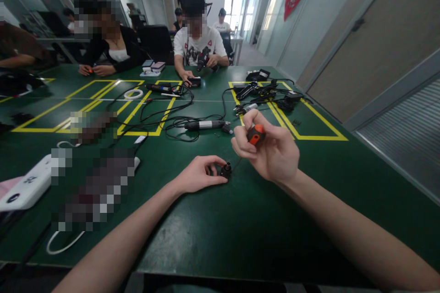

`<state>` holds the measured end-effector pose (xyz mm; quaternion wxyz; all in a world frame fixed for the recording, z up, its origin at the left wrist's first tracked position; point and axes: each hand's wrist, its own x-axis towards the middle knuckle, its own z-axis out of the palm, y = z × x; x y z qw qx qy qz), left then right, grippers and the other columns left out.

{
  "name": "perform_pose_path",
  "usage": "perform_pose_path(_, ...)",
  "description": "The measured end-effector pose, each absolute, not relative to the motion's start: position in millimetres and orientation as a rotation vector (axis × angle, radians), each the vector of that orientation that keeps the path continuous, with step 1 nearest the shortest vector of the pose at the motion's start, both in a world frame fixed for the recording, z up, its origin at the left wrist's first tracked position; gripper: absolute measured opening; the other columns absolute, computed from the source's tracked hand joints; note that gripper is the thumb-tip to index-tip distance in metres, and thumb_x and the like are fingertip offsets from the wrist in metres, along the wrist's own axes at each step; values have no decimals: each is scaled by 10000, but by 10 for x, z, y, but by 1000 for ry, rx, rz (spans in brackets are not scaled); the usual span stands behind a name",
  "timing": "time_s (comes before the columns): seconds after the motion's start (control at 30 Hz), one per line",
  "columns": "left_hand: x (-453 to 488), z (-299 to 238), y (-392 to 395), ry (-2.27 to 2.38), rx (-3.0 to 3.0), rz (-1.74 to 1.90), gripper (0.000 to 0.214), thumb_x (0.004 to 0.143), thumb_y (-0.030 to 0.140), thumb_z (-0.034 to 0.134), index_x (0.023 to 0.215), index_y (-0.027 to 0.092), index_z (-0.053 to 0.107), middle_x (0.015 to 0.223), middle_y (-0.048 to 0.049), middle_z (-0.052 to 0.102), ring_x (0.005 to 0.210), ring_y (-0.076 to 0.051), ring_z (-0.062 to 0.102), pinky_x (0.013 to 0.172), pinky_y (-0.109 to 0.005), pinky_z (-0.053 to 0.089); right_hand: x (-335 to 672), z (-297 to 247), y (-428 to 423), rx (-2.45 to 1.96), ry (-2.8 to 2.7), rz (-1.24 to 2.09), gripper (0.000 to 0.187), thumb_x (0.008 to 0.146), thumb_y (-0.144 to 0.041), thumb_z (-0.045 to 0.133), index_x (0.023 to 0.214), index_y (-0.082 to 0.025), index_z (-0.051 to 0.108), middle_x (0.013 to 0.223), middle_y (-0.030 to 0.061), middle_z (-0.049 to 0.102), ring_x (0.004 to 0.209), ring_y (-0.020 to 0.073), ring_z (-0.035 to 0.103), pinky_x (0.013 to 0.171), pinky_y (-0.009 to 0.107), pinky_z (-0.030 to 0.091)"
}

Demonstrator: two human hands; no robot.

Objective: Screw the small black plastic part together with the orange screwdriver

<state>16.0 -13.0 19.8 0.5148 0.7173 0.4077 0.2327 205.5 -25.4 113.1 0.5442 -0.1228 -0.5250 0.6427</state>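
Low over the green table, my left hand (202,174) pinches a small black cylindrical part (226,170) between thumb and fingers. What this part belongs to is too small to tell. My right hand (271,146) is wrapped round the orange and black handle of a screwdriver (256,135). Its thin shaft slants down and left, with the tip close to the black part; whether they touch I cannot tell. Just beyond my hands lies a grey and black pen-shaped power tool (205,125) with a cable.
Tangled black cables and tools (264,94) lie inside yellow tape (323,138) at the right. A white power bank (29,183) and a blurred dark device (99,183) rest at the left. Across the table a person (199,46) holds a black power tool (203,58).
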Motion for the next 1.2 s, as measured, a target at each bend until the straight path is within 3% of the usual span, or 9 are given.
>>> perform_pose_path(0.1,160,205,-134,973,1737,562,497,762,411,839,1171,142,753,712,39,621,646,-116,540,653,-245,432,2055,1151,-247,-300,-1268,1508,244,944,-388,632,780,-220,567,589,-45,479,484,112,324,452,236,277)
perform_pose_path(0.23,156,196,-132,974,1755,555,472,807,410,802,1193,144,747,732,38,616,650,-113,530,657,-245,425,2088,1174,-232,-289,-1302,1553,413,984,-405,566,628,-199,525,573,-39,402,464,94,274,429,241,224)
perform_pose_path(0.37,154,178,-125,965,1761,552,473,816,405,793,1207,143,742,726,43,600,640,-108,514,659,-244,422,2119,1160,-234,-253,-1276,1586,319,957,-456,592,756,-213,542,546,-78,360,445,86,217,433,227,200)
perform_pose_path(0.5,156,177,-127,970,1768,543,492,831,421,786,1239,150,742,746,36,612,659,-115,524,666,-246,421,2102,1159,-240,-279,-1282,1534,210,912,-363,635,794,-222,534,586,-63,451,461,96,296,449,231,254)
perform_pose_path(0.63,158,189,-131,976,1777,525,502,875,420,739,1296,146,738,751,29,620,653,-114,514,656,-247,404,2079,1180,-234,-355,-1307,1459,329,948,-381,600,686,-182,601,642,-15,483,497,103,388,464,257,294)
perform_pose_path(0.73,163,194,-130,978,1782,527,541,876,400,732,1356,152,714,749,28,633,643,-112,494,662,-248,407,2082,1167,-225,-401,-1299,1478,344,958,-428,582,738,-174,657,583,-38,405,481,100,308,436,243,238)
perform_pose_path(0.87,173,192,-125,988,1799,570,584,843,380,757,1386,174,697,796,17,668,654,-115,495,670,-250,419,2086,1125,-224,-361,-1243,1468,245,930,-451,603,838,-226,574,544,-84,368,452,93,212,426,224,213)
perform_pose_path(1.0,167,196,-123,1001,1806,565,520,850,418,746,1301,160,739,765,18,646,650,-121,516,652,-250,418,2058,1127,-230,-338,-1250,1430,183,895,-349,629,812,-233,516,568,-74,451,450,93,293,439,221,255)
perform_pose_path(1.2,154,194,-130,1004,1806,548,510,851,436,741,1272,148,744,729,31,614,625,-115,513,631,-246,410,2031,1151,-231,-343,-1276,1385,330,944,-407,583,691,-197,551,571,-51,409,464,89,291,432,227,259)
